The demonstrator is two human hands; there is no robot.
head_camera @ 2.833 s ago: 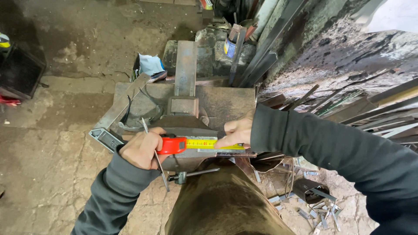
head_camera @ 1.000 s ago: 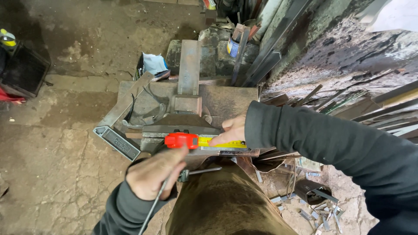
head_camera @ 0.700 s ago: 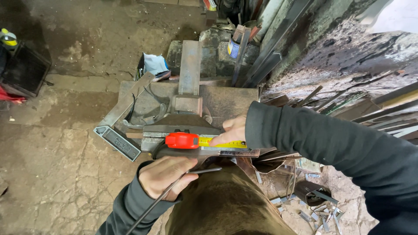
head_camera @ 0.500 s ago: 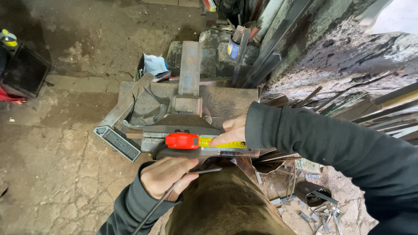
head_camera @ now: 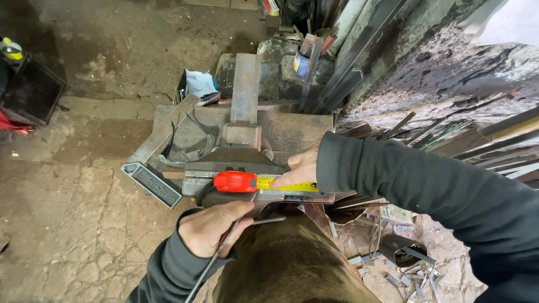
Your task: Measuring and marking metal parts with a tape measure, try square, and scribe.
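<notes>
A red tape measure case (head_camera: 234,181) lies on a flat metal strip (head_camera: 306,197) clamped in a grey bench vise (head_camera: 240,147). Its yellow blade (head_camera: 286,185) is pulled out to the right along the strip. My right hand (head_camera: 298,167) pinches the blade's end down against the strip. My left hand (head_camera: 209,227) is just below the red case, close to my body, and grips a thin metal rod (head_camera: 205,269) that runs down and to the left. The vise's handle bar (head_camera: 268,221) sticks out beside that hand.
A steel block (head_camera: 246,87) stands behind the vise on a rusty plate (head_camera: 292,126). A metal frame piece (head_camera: 150,182) lies at the left. Steel bars (head_camera: 359,50) lean at the back right, offcuts (head_camera: 412,275) litter the floor, and a black crate (head_camera: 28,92) sits far left.
My left hand has let go of the red case, dropped below the strip towards my body and now holds the thin rod. My right hand has stayed on the blade.
</notes>
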